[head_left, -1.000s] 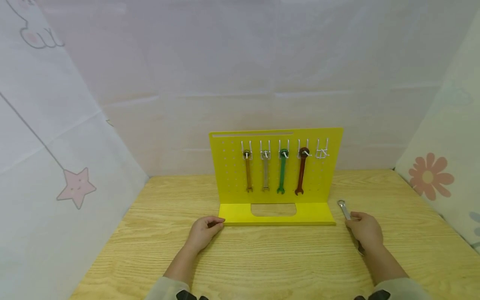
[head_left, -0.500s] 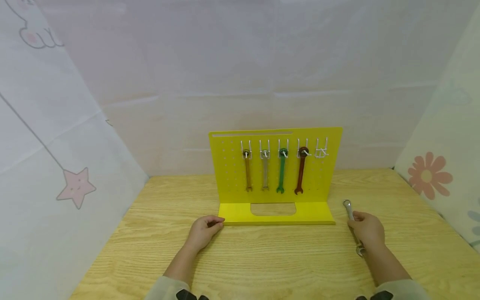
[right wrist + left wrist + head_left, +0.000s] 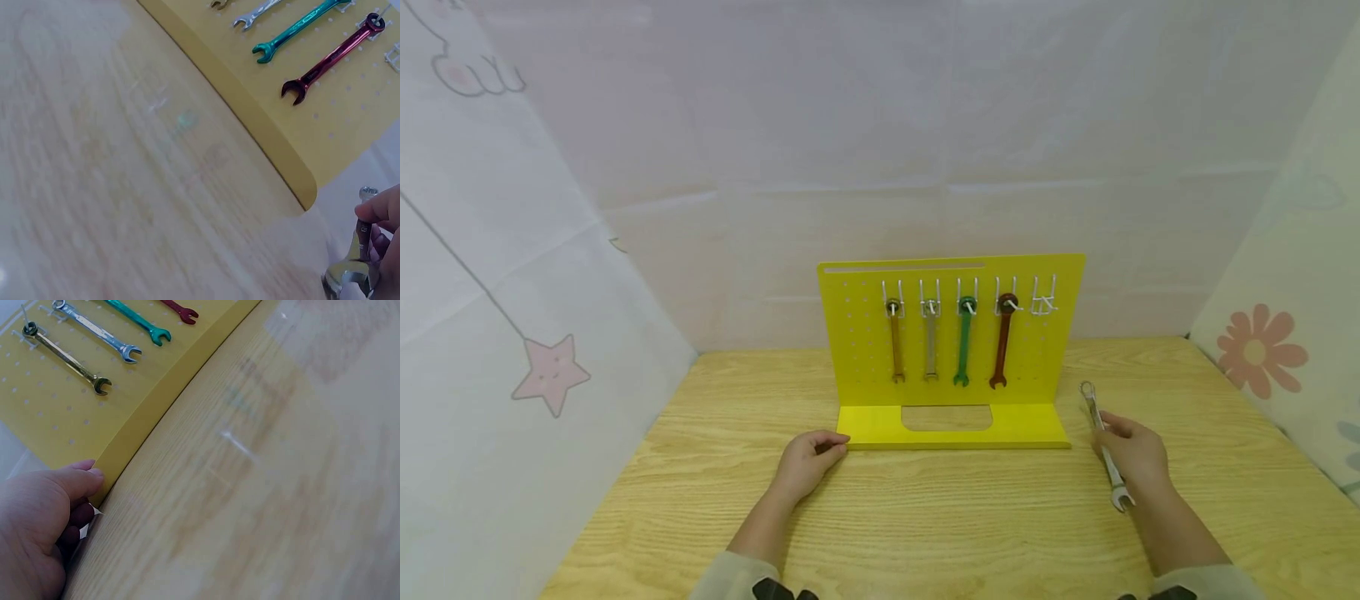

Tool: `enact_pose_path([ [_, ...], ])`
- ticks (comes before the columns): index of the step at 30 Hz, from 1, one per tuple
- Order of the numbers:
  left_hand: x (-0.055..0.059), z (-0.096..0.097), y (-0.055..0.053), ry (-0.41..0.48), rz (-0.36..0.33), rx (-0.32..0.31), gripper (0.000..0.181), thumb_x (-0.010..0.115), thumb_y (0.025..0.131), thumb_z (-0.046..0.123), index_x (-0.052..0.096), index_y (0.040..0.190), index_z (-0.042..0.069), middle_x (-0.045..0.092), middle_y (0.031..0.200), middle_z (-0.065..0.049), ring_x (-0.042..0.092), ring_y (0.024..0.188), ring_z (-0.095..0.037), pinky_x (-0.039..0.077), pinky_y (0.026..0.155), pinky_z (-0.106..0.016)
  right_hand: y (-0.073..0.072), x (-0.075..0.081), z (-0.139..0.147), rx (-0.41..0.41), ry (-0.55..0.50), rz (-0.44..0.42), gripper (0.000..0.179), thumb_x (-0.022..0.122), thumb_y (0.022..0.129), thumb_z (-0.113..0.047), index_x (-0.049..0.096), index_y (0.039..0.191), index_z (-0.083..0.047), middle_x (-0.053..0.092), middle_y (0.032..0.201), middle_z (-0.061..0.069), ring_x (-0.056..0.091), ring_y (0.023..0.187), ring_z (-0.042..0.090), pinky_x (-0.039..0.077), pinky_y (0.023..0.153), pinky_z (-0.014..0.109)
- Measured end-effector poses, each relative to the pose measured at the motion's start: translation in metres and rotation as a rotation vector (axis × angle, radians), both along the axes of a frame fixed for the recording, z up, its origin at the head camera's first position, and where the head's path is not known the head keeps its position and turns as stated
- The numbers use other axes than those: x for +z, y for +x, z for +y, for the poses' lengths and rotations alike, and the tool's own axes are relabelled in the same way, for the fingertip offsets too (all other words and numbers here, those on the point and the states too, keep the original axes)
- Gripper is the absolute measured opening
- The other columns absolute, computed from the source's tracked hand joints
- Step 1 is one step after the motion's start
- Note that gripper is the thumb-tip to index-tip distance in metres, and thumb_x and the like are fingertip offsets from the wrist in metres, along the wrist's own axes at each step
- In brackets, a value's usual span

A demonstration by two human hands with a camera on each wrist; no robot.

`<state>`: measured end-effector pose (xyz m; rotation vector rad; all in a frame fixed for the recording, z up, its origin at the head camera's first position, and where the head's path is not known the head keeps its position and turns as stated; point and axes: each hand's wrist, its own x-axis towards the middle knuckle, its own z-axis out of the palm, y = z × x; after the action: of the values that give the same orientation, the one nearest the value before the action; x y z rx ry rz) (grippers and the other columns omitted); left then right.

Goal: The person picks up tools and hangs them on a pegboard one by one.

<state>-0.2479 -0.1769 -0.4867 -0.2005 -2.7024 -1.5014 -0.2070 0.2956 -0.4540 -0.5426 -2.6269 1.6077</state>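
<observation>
A silver combination wrench (image 3: 1108, 461) is pinched mid-shank by my right hand (image 3: 1135, 458), ring end pointing away and open jaw toward me; in the right wrist view the wrench (image 3: 353, 272) shows its jaw close up. My left hand (image 3: 806, 467) pinches the front left corner of the yellow pegboard stand (image 3: 951, 445) between thumb and fingers, as the left wrist view also has it. On the board's hooks hang a gold wrench (image 3: 896, 346), another silver wrench (image 3: 931, 346), a green wrench (image 3: 964, 346) and a red wrench (image 3: 1002, 346).
The rightmost white hook (image 3: 1043, 302) on the board carries no wrench. A wood-grain table (image 3: 955, 533) lies under everything. Pale printed sheets (image 3: 880, 167) hang behind and at both sides.
My right hand has raised the silver wrench a little off the table and turned it, so its jaw end now shows more. The left hand and the stand stay put.
</observation>
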Motion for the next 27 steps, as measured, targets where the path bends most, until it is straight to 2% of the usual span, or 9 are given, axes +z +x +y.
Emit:
enact_pose_path([
  [5, 0.0, 0.0, 0.0, -0.002, -0.005, -0.001, 0.012, 0.067, 0.092, 0.012, 0.076, 0.101, 0.011, 0.073, 0.103, -0.003, 0.062, 0.093, -0.012, 0.05, 0.081, -0.026, 0.0, 0.007, -0.003, 0.025, -0.012, 0.027, 0.057, 0.052, 0.101, -0.031, 0.04, 0.147, 0.0, 0.042, 0.144, 0.026, 0.044, 0.123, 0.03, 0.041, 0.075, 0.016],
  [6, 0.0, 0.0, 0.0, -0.004, -0.005, -0.001, 0.012, 0.067, 0.092, 0.012, 0.076, 0.101, 0.011, 0.073, 0.103, -0.003, 0.062, 0.093, -0.012, 0.05, 0.081, -0.026, -0.001, 0.009, -0.003, 0.029, -0.022, 0.029, 0.057, 0.052, 0.101, -0.032, 0.039, 0.148, -0.002, 0.042, 0.145, 0.025, 0.049, 0.114, 0.027, 0.042, 0.072, 0.017],
  [8, 0.0, 0.0, 0.0, -0.005, -0.006, 0.001, 0.012, 0.067, 0.092, 0.012, 0.076, 0.101, 0.011, 0.073, 0.103, -0.003, 0.062, 0.093, -0.012, 0.05, 0.081, -0.026, -0.001, 0.012, -0.005, 0.037, -0.018, 0.035, 0.057, 0.052, 0.101, -0.033, 0.039, 0.149, -0.004, 0.042, 0.145, 0.024, 0.051, 0.105, 0.019, 0.043, 0.07, 0.019],
  [12, 0.001, 0.0, 0.001, -0.011, -0.007, 0.005, 0.012, 0.067, 0.092, 0.012, 0.076, 0.1, 0.011, 0.073, 0.103, -0.002, 0.062, 0.093, -0.012, 0.05, 0.081, -0.027, 0.0, 0.019, -0.01, 0.034, -0.014, 0.058, 0.057, 0.054, 0.101, -0.034, 0.04, 0.149, -0.008, 0.046, 0.138, 0.014, 0.047, 0.085, 0.009, 0.044, 0.064, 0.02],
  [13, 0.001, 0.0, 0.001, -0.012, -0.007, 0.005, 0.012, 0.067, 0.092, 0.012, 0.076, 0.1, 0.011, 0.073, 0.103, -0.002, 0.062, 0.093, -0.012, 0.05, 0.081, -0.027, 0.0, 0.021, -0.011, 0.036, -0.009, 0.067, 0.057, 0.054, 0.101, -0.035, 0.04, 0.149, -0.007, 0.048, 0.134, 0.012, 0.046, 0.09, 0.01, 0.044, 0.066, 0.02],
  [19, 0.002, 0.0, 0.002, -0.009, -0.01, 0.004, 0.012, 0.067, 0.092, 0.012, 0.076, 0.1, 0.012, 0.073, 0.103, -0.003, 0.062, 0.094, -0.013, 0.05, 0.082, -0.027, -0.001, 0.031, -0.015, 0.039, -0.055, 0.135, 0.058, 0.056, 0.1, -0.035, 0.04, 0.149, -0.007, 0.048, 0.112, -0.007, 0.049, 0.089, 0.005, 0.043, 0.069, 0.022],
  [27, 0.003, 0.0, 0.002, -0.001, -0.014, 0.002, 0.012, 0.067, 0.092, 0.012, 0.076, 0.101, 0.011, 0.073, 0.104, -0.003, 0.062, 0.094, -0.013, 0.05, 0.082, -0.027, -0.004, 0.043, -0.024, 0.012, -0.09, 0.218, 0.056, 0.057, 0.1, -0.034, 0.042, 0.148, -0.009, 0.051, 0.106, -0.021, 0.053, 0.09, -0.009, 0.047, 0.076, 0.015],
])
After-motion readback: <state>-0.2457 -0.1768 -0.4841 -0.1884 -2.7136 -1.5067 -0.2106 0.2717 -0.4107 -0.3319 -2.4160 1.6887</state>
